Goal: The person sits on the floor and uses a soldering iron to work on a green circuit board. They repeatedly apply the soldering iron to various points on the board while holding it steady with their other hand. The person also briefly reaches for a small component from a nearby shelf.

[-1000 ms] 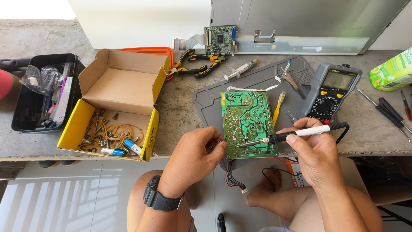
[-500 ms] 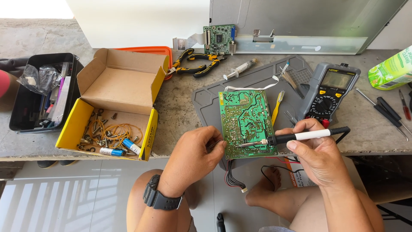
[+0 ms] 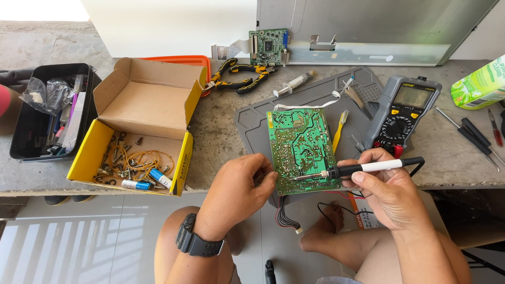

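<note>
A green circuit board [image 3: 301, 148] lies solder side up on a grey work mat [image 3: 310, 100]. My left hand [image 3: 236, 192], with a black watch on its wrist, grips the board's near left edge. My right hand [image 3: 386, 189] holds a soldering iron [image 3: 363, 169] with a white and black handle like a pen. The iron's metal tip touches the board near its lower right corner. A bundle of wires [image 3: 286, 215] hangs from the board's near edge.
An open yellow cardboard box [image 3: 134, 131] with small parts stands at left, beside a black bin [image 3: 44, 113]. Pliers [image 3: 239, 76], a syringe [image 3: 294, 83], a small green board [image 3: 269, 46], a multimeter [image 3: 402, 113], screwdrivers [image 3: 468, 134] and a green bottle [image 3: 481, 84] lie around the mat.
The iron's tip has crept a little along the board's near edge. My left hand keeps its hold on the board, and the board stays in place.
</note>
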